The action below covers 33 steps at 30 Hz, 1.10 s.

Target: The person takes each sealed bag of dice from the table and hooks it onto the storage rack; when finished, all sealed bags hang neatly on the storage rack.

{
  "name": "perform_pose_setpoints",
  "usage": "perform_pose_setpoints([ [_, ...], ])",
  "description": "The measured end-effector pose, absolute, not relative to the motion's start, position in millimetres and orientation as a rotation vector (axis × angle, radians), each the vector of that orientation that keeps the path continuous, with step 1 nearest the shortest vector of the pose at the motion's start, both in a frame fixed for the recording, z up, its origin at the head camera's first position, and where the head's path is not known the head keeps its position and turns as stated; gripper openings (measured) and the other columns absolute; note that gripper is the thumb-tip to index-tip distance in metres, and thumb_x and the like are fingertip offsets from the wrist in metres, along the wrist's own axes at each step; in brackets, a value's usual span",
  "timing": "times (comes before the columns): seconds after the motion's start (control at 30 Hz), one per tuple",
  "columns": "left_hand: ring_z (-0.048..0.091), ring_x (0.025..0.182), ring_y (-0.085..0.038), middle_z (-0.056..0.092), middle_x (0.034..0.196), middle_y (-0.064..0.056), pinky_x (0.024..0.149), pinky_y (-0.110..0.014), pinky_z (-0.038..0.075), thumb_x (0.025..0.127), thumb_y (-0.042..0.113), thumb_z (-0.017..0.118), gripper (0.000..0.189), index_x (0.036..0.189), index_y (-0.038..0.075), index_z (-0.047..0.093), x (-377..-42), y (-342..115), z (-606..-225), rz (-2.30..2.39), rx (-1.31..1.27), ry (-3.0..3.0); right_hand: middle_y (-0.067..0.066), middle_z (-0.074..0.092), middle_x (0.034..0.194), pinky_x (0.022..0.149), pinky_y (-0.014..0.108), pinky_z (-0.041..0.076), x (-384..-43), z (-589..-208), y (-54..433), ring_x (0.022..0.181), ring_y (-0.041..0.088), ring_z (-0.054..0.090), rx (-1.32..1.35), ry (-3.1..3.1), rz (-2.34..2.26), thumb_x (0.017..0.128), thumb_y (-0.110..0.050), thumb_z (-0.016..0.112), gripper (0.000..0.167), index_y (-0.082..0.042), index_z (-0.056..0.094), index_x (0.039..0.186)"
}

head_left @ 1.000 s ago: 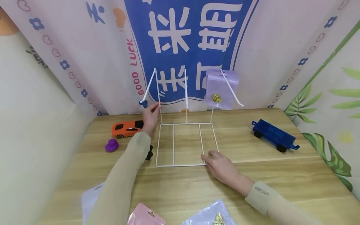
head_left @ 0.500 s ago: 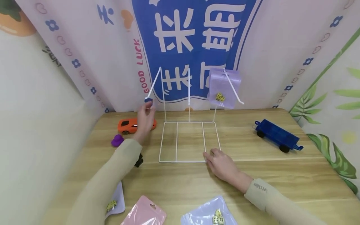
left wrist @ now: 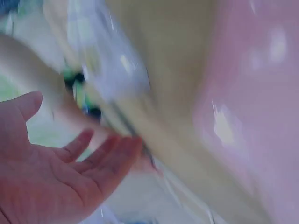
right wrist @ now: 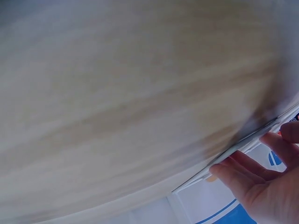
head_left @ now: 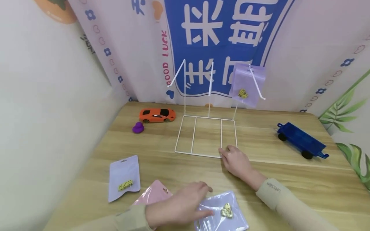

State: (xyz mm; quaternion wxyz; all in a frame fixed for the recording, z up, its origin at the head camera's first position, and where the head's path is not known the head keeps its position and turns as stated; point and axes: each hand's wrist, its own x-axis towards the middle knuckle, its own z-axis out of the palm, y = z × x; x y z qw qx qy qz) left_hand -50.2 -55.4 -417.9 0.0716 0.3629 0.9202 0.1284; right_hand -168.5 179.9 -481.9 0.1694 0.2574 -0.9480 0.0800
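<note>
"Where did that pale purple pouch (head_left: 221, 222) lie?"
"Flat on the desk (head_left: 167, 168), at the frame's bottom, right of centre. The left hand (head_left: 183, 203) was nearer; its thumb overlapped the pouch's left part."
"Which way did it run?"
"Unclear; the frame cropped its lower edge."
"And the grip?"
"Left thumb and fingers stood apart. The right hand (head_left: 237, 162), above, touched the white rack (head_left: 199, 155); whether it pinched or pressed, I couldn't tell."
</note>
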Motion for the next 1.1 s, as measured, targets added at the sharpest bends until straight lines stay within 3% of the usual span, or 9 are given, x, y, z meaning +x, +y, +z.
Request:
perform_pose_setpoints([
  [0.1,0.057,0.115,-0.014,0.059,0.127,0.000,0.096,-0.026,0.053,0.089,0.068,0.052,0.073,0.135,0.012,0.050,-38,-43,-425,0.193,1.172,2.779,0.028,0.068,0.107,0.072,0.048,0.061,-169,-481,185,0.096,0.039,0.068,0.702,-2.722,0.239,0.091,-0.016,0.066,0.027,-0.008,0.072,0.116],
  [0.27,0.057,0.103,-0.011,0.060,0.117,0.002,0.084,-0.022,0.052,0.080,0.075,0.059,0.084,0.135,0.012,0.050,-38,-34,-431,0.008,1.167,2.784,0.030,0.067,0.109,0.073,0.051,0.061,-170,-480,187,0.098,0.041,0.067,0.699,-2.746,0.269,0.092,-0.016,0.064,0.028,-0.007,0.071,0.117],
  [0.47,0.056,0.094,-0.009,0.061,0.108,0.004,0.075,-0.020,0.049,0.072,0.066,0.075,0.085,0.134,0.015,0.050,-45,-25,-436,-0.040,1.154,2.772,0.030,0.067,0.111,0.075,0.051,0.060,-169,-479,184,0.100,0.042,0.066,0.724,-2.749,0.270,0.093,-0.016,0.063,0.029,-0.007,0.070,0.119],
  [0.57,0.059,0.096,-0.009,0.064,0.108,0.004,0.077,-0.021,0.051,0.068,0.058,0.082,0.083,0.132,0.015,0.051,-48,-23,-438,0.053,1.064,2.741,0.030,0.067,0.111,0.076,0.051,0.060,-168,-479,181,0.100,0.041,0.066,0.734,-2.750,0.271,0.093,-0.016,0.063,0.029,-0.007,0.070,0.119],
  [0.7,0.060,0.090,-0.004,0.068,0.104,0.007,0.077,-0.019,0.050,0.064,0.041,0.090,0.070,0.122,0.018,0.057,-54,-20,-437,0.338,0.921,2.645,0.029,0.067,0.110,0.075,0.051,0.060,-168,-479,181,0.099,0.040,0.067,0.727,-2.759,0.281,0.093,-0.017,0.063,0.029,-0.007,0.070,0.119],
  [0.87,0.045,0.066,0.004,0.056,0.072,0.015,0.060,-0.012,0.039,0.070,0.024,0.087,0.028,0.087,0.017,0.066,-59,-23,-426,0.694,0.803,2.467,0.028,0.067,0.109,0.072,0.049,0.060,-168,-479,181,0.098,0.039,0.067,0.723,-2.739,0.273,0.093,-0.016,0.063,0.027,-0.008,0.071,0.117],
  [0.93,0.042,0.061,0.004,0.049,0.065,0.015,0.056,-0.012,0.037,0.074,0.021,0.085,0.022,0.077,0.015,0.064,-61,-29,-421,0.827,0.764,2.395,0.028,0.067,0.108,0.071,0.049,0.060,-168,-479,180,0.097,0.039,0.067,0.720,-2.730,0.271,0.093,-0.015,0.063,0.027,-0.007,0.071,0.117],
  [1.1,0.048,0.062,0.004,0.057,0.071,0.010,0.053,-0.013,0.044,0.081,0.016,0.079,0.017,0.078,0.009,0.065,-64,-50,-407,1.145,0.676,2.255,0.028,0.067,0.109,0.072,0.050,0.060,-168,-480,181,0.097,0.039,0.066,0.715,-2.739,0.275,0.093,-0.016,0.063,0.028,-0.008,0.071,0.118],
])
